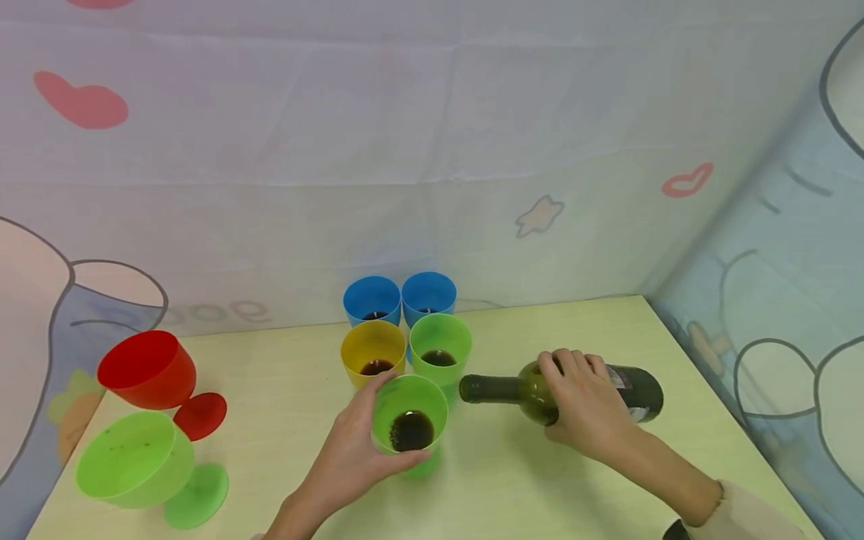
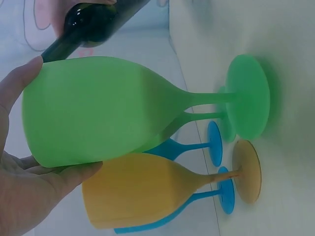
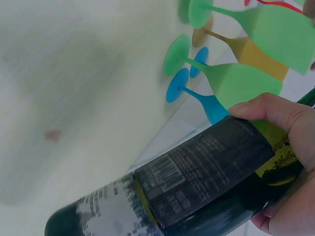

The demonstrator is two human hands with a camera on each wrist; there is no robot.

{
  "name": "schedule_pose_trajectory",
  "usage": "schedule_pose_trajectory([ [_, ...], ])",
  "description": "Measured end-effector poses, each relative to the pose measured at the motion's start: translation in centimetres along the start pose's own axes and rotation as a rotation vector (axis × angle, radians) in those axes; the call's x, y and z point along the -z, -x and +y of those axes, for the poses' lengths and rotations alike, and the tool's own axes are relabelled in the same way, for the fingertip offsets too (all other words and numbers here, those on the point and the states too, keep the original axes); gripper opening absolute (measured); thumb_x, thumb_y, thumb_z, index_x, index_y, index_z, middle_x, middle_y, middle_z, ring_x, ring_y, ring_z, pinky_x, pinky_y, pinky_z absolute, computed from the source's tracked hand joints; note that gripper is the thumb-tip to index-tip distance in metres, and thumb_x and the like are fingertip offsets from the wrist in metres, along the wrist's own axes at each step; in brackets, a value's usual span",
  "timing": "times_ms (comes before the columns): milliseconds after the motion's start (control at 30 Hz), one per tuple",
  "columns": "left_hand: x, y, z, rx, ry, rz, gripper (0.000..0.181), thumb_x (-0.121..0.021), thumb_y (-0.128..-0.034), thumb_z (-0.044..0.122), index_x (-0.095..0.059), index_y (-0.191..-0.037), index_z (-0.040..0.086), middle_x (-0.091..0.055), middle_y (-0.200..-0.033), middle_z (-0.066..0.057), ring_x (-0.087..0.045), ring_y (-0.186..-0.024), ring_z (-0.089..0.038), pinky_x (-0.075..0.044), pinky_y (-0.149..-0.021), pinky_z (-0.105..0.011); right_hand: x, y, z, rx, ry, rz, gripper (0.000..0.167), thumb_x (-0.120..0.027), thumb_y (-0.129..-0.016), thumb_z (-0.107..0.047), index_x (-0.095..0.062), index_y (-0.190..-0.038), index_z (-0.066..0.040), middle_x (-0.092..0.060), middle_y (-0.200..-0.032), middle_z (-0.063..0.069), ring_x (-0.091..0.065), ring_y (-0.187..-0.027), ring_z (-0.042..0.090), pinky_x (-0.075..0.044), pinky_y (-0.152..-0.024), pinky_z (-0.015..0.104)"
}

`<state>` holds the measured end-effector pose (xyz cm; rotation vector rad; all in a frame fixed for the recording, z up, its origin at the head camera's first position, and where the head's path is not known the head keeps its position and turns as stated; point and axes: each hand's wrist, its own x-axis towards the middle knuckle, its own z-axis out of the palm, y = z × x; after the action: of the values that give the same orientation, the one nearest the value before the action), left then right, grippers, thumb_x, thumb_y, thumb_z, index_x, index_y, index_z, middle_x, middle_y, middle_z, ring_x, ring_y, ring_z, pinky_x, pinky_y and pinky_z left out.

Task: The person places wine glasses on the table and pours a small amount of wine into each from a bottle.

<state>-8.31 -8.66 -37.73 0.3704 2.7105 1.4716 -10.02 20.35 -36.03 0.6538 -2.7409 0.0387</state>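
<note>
In the head view my left hand [image 1: 351,450] grips the bowl of a green goblet [image 1: 410,397] with dark liquid in it; the left wrist view shows this goblet [image 2: 98,108] upright, its foot low over or on the table. My right hand [image 1: 587,405] holds a dark green bottle [image 1: 536,394] round its shoulder and body. The bottle lies nearly level, its mouth pointing left, just right of the goblets. Its label [image 3: 202,172] shows in the right wrist view. Behind the held goblet stand a yellow goblet [image 1: 373,349] and another green one [image 1: 441,341], both with dark liquid.
Two blue goblets [image 1: 372,296] [image 1: 429,294] with dark liquid stand at the table's back edge by the cloth backdrop [image 1: 405,150]. On the left of the table [image 1: 283,420], a red goblet [image 1: 151,371] and a green goblet [image 1: 135,461] lie tipped on their sides.
</note>
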Motion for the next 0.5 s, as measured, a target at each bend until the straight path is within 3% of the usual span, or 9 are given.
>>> schedule_pose_trajectory([
  [233,1.4,0.8,-0.4,0.030,-0.003,0.006,0.092,-0.084,-0.0595,0.041,-0.036,-0.134,0.019,-0.050,-0.120,0.003,-0.049,-0.105,-0.019,-0.042,-0.089,-0.044,0.3,0.2,1.1,-0.131,-0.157,-0.009,0.072,-0.081,-0.050,-0.015,-0.046,-0.109,0.006,-0.052,-0.101,0.021,-0.049,-0.094,0.036,-0.033,-0.083,0.051],
  [500,2.9,1.7,-0.9,0.049,-0.039,0.038,0.089,-0.083,-0.0593,0.044,-0.039,-0.131,0.016,-0.052,-0.116,0.000,-0.050,-0.101,-0.019,-0.045,-0.084,-0.040,-0.1,0.5,2.9,-0.248,-0.399,0.026,0.071,-0.078,-0.056,-0.011,-0.041,-0.112,0.009,-0.053,-0.100,0.021,-0.049,-0.088,0.033,-0.028,-0.082,0.050],
])
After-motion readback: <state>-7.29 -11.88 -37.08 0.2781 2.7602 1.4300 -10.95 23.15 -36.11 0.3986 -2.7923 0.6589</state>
